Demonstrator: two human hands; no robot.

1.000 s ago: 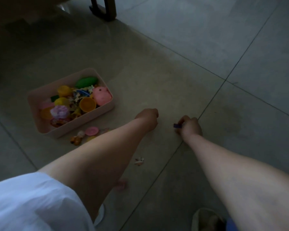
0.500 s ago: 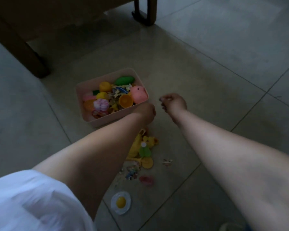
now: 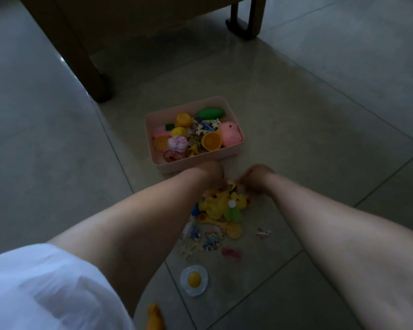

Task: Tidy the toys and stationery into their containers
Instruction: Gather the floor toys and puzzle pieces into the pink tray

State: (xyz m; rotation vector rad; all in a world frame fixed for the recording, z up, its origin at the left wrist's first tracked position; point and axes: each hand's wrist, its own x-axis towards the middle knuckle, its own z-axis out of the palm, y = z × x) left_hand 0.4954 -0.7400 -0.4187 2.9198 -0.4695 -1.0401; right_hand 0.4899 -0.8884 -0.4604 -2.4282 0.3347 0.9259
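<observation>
A pink box [image 3: 177,166] stands on the tiled floor, full of toys: a green one [image 3: 210,113], a pink pig-like one [image 3: 229,133] and an orange cup [image 3: 211,141]. Just in front of it lies a heap of yellow toys [image 3: 215,203] with a green piece [image 3: 233,211]. My left hand [image 3: 210,172] and my right hand [image 3: 255,175] hover side by side at the heap's far edge, next to the box's front wall. Their fingers curl downward and are hidden, so any hold is unclear.
Nearer me lie a yellow spoon [image 3: 234,229], several puzzle pieces [image 3: 210,241], one stray puzzle piece [image 3: 264,232], a pink piece [image 3: 231,253], a toy fried egg [image 3: 194,279] and an orange toy [image 3: 154,315]. Dark wooden furniture legs [image 3: 91,75] [image 3: 246,22] stand behind the box.
My right hand left the bare floor, where it pinched a small dark thing, and came left to the toy heap. The view swung, so the box now sits centred.
</observation>
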